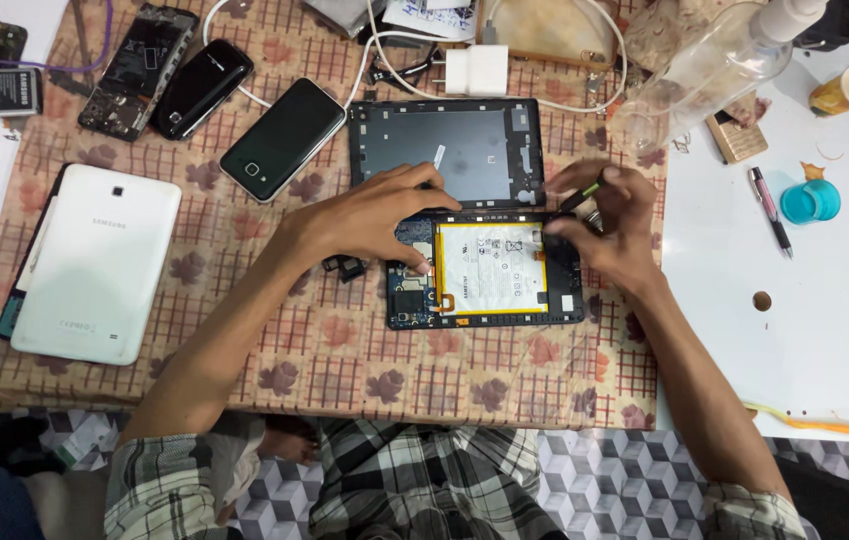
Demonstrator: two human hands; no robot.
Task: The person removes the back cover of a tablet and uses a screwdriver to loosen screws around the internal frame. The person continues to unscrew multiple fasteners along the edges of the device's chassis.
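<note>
- At the far left of the bench [245, 370], which is covered by a patterned cloth, a white tablet [95, 262] lies face down.
- Above it, near the top edge, an opened phone [140, 70] with its insides showing lies just beside a black phone [202, 88].
- A third dark phone [283, 139] lies screen up, tilted, near the upper left corner of the detached back cover.
- The left hand [370, 220] rests fingers spread on the left part of the opened tablet [485, 268], pressing on it rather than gripping; its fingertips reach the seam between the tablet and the dark back cover [445, 150] lying just above.
- Small black parts [345, 266] lie on the cloth just beside the left wrist.
- The opened tablet sits mid-bench, its pale battery [492, 268] in the middle and a circuit board on the left.
- A white charger plug [477, 70] with cable lies above the back cover.
- The right hand [613, 225] is closed on a thin dark tool [583, 193] with a green band, at the tablet's upper right corner.
- Farther right, on the white surface, stand a clear bottle [705, 70], a pen [771, 210] and a small teal cap [810, 202].
</note>
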